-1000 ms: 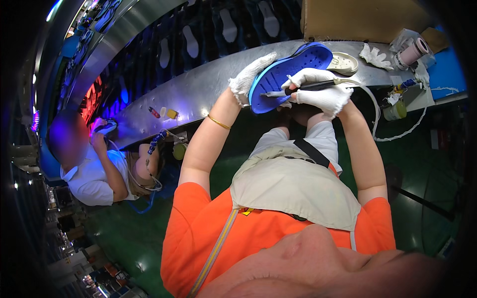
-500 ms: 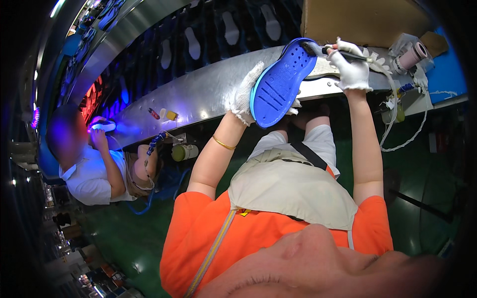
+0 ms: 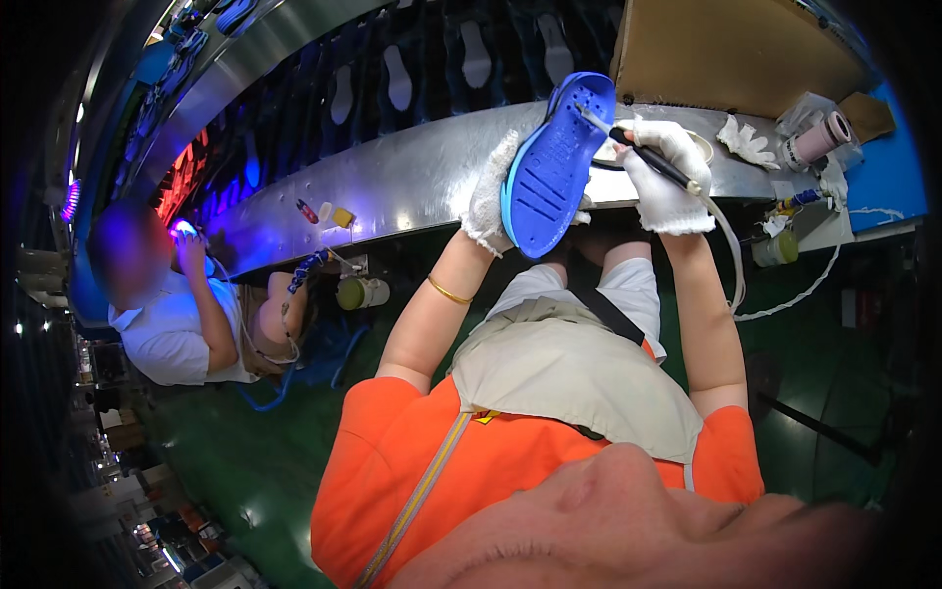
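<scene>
A blue shoe sole [image 3: 549,177] with a lighter blue edge, round holes at its far end and slots lower down is held up in front of me. My left hand [image 3: 488,201], in a white knit glove, is closed around its left side, and fingertips show at its right edge. In my gloved right hand [image 3: 667,177] is a brush [image 3: 659,165] with a dark handle and a pale hose running from its rear end. The brush tip meets the holed far part of the sole; its bristles are hard to make out.
Behind the sole runs a metal ledge [image 3: 392,201], with a dark conveyor carrying grey sole shapes [image 3: 397,79] beyond. A cardboard box [image 3: 736,59], a loose white glove [image 3: 748,142] and a pink cylinder [image 3: 822,139] are at right. A co-worker [image 3: 172,324] sits at left.
The brush has moved left and inward from the sole's far right edge, now reaching over the holes. My right hand has shifted left and slightly down. The sole has tilted more upright.
</scene>
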A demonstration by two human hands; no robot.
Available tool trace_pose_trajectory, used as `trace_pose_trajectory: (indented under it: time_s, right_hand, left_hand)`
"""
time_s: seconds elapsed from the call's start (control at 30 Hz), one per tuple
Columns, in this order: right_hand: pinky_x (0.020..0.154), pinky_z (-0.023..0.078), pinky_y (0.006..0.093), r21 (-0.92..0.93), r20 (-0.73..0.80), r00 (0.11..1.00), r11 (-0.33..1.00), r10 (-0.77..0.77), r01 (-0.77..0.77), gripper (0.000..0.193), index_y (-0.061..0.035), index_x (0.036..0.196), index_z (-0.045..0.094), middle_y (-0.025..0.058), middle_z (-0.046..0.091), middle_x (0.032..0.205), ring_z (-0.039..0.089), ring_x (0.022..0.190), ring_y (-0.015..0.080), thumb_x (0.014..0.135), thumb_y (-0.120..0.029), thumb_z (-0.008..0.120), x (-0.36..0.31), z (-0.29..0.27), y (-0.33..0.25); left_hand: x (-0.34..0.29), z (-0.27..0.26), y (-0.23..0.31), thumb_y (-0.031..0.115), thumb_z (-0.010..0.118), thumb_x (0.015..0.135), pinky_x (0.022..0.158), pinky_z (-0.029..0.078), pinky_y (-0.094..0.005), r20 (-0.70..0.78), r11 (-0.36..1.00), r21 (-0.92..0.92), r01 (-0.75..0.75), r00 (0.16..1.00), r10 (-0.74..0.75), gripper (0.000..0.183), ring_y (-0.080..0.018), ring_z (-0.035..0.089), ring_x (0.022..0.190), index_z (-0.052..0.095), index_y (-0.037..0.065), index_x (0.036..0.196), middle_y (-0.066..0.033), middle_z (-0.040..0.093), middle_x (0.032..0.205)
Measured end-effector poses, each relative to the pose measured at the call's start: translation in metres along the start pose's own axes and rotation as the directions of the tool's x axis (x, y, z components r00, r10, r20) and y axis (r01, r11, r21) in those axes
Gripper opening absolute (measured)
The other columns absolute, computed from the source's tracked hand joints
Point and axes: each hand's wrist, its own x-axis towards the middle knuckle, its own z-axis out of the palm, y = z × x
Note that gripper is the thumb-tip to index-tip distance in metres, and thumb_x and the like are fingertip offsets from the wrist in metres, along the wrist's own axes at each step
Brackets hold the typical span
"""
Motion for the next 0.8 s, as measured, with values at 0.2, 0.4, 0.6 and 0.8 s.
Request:
trace_pose_trajectory:
  time_s: [0.2,0.4,0.6,0.8]
  right_hand:
    - [0.066,0.049,0.0312,-0.144,0.209,0.883,0.88,-0.42,0.452,0.023,-0.0078,0.08,0.06,0.008,0.061,0.077,0.06,0.071,0.025,0.063,0.005,0.067,-0.004,0.023,-0.019]
    - [0.07,0.052,0.027,0.359,0.286,0.958,0.929,-0.023,-0.085,0.017,-0.002,0.086,0.059,0.0101,0.064,0.086,0.063,0.077,0.0147,0.072,0.006,0.066,-0.033,0.017,-0.024]
    - [0.075,0.05,0.0261,0.399,0.174,0.881,0.787,0.439,-0.471,0.017,-0.0003,0.091,0.057,0.0068,0.062,0.085,0.061,0.078,0.0134,0.077,0.004,0.065,-0.032,-0.002,-0.007]
    - [0.075,0.051,0.0263,0.437,0.108,0.861,0.754,0.498,-0.491,0.019,0.0013,0.093,0.056,0.011,0.064,0.085,0.063,0.078,0.0148,0.077,0.0,0.066,-0.033,0.002,0.004]
  left_hand:
    - [0.007,-0.005,-0.006,0.049,0.034,0.093,0.074,0.055,-0.0413,-0.219,0.99,-0.082,-0.114,0.971,0.094,0.057,-0.0274,0.064,0.083,0.045,0.004,0.126,-0.0157,0.06,0.108]
    - [0.001,-0.024,-0.006,0.045,0.032,0.094,0.091,0.047,-0.0391,0.032,0.962,-0.257,-0.094,0.994,0.105,0.054,-0.0291,0.056,0.103,0.043,0.003,0.127,-0.0152,0.054,0.119]
    - [-0.002,-0.024,-0.008,0.049,0.029,0.093,0.089,0.047,-0.0515,-0.01,0.975,-0.18,-0.134,0.991,0.135,0.06,-0.0355,0.054,0.109,0.036,0.006,0.134,-0.0168,0.048,0.127]
    - [-0.008,-0.007,-0.018,0.053,0.026,0.093,0.088,0.047,-0.0521,-0.051,0.985,-0.108,-0.131,0.991,0.126,0.063,-0.035,0.053,0.11,0.032,0.009,0.137,-0.0155,0.047,0.128]
